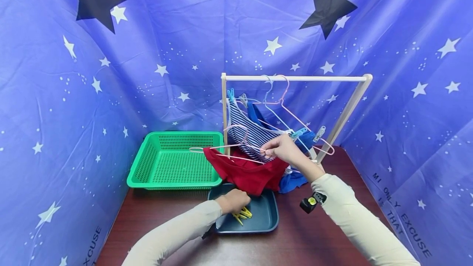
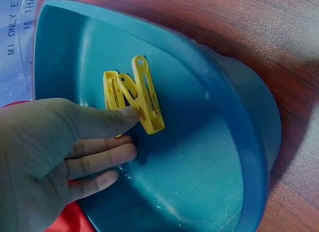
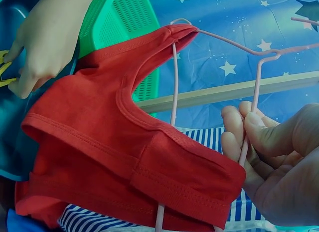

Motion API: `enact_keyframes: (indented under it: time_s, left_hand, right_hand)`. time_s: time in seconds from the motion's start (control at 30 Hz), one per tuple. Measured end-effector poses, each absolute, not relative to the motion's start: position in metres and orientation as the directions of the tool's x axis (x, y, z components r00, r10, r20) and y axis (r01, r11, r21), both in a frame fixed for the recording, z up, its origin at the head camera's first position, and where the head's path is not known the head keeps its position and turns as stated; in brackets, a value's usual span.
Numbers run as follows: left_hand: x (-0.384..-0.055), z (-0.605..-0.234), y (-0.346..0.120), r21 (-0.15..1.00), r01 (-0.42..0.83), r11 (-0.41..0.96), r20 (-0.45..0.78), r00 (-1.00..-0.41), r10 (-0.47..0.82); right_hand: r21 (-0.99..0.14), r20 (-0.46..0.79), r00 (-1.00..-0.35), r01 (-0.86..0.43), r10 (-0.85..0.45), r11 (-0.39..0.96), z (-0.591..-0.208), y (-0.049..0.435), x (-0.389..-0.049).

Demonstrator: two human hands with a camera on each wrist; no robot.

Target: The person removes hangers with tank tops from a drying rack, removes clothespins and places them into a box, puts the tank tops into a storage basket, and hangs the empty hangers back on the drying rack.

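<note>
My right hand (image 1: pixel 284 149) pinches one sloping arm of a pink hanger (image 3: pixel 257 85) between thumb and fingers. On that hanger a red sleeveless top (image 1: pixel 251 175) hangs by its straps, over the back of a dark blue-green basin (image 1: pixel 273 218). My left hand (image 1: pixel 233 201) reaches down into the basin, its thumb tip against a yellow clothespin (image 2: pixel 151 105) and the index finger mostly hidden behind the thumb. Its other fingers stretch out loosely. Beside that one lies another yellow clothespin (image 2: pixel 110 90).
Behind the red top stands a wooden rack (image 1: pixel 295 79). From it hang a striped garment (image 1: pixel 251 128) and a blue garment (image 1: pixel 258 115) on hangers with clothespins (image 1: pixel 299 133). A green basket (image 1: pixel 175 186) sits at the left. Starry cloth surrounds the table (image 1: pixel 295 237).
</note>
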State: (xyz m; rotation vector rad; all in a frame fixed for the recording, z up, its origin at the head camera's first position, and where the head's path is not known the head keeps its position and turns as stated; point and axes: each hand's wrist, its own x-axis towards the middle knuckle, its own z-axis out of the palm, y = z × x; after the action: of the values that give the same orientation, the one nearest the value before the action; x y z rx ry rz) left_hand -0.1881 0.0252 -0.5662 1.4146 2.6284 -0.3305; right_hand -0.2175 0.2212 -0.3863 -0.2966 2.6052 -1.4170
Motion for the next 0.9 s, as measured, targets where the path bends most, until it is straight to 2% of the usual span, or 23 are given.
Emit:
enact_keyframes:
  time_s: [0.9]
  left_hand:
    - [-0.1859,-0.5676,0.0265,-0.093,0.82,0.565,-0.264,-0.568,0.78]
  right_hand:
    - [-0.843,-0.058,-0.97,-0.078,-0.235,0.532,-0.3899,0.2203,-0.2181]
